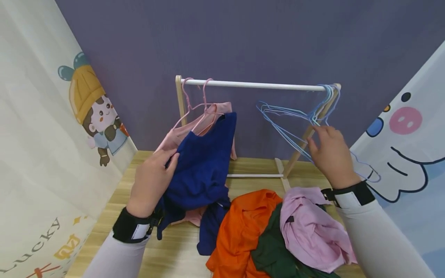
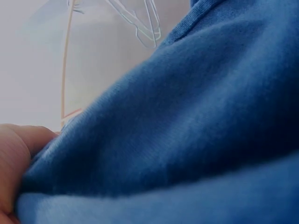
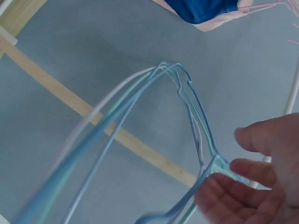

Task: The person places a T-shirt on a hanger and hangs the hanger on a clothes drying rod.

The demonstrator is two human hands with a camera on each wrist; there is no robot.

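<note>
A dark blue top [image 1: 205, 158] hangs at an angle on a pink hanger [image 1: 205, 104], in front of a pale pink top [image 1: 174, 139] on another pink hanger. My left hand [image 1: 153, 179] grips the blue top's left edge, and in the left wrist view its cloth [image 2: 163, 116] fills most of the picture. Over on the right, my right hand [image 1: 330, 154] reaches to a bunch of thin blue and light-coloured wire hangers [image 1: 288, 133]. In the right wrist view its fingers [image 3: 224, 196] are bent right at the necks of the hangers [image 3: 201, 126], the thumb held apart.
A rack with a white rail [image 1: 250, 85] and wooden posts [image 1: 295, 154] carries the hangers. Lying on the wood-patterned surface [image 1: 180, 247] are an orange garment [image 1: 240, 227], a dark green one [image 1: 274, 247] and a pink one [image 1: 313, 227]. Printed curtains [image 1: 34, 135] flank both sides.
</note>
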